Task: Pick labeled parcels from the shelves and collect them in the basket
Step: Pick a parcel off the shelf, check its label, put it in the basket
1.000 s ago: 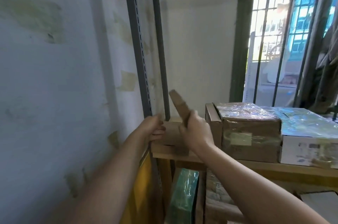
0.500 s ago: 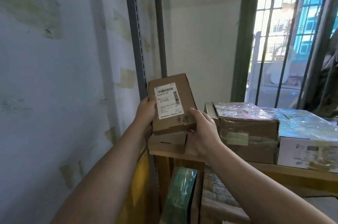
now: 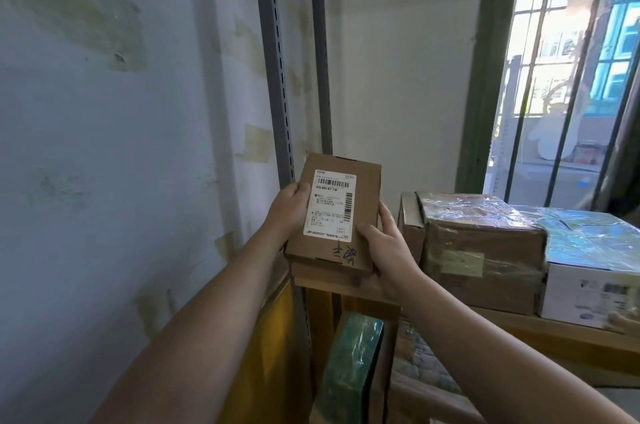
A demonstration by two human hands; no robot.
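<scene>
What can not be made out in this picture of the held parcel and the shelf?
Head view only:
1. Label on the parcel: its fine print is too small to read.
2. Lower box under the parcel: mostly hidden by the parcel and the right hand.
3. White box: cut off by the right edge.
4. Green parcel: cut off by the bottom edge.
5. Basket: not in view.

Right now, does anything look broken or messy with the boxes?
Nothing looks broken. The small brown parcel held by the left hand and right hand looks whole, its label flat. Only the green wrapped parcel below stands on edge, and yellowed tape patches mark the wall.
</scene>
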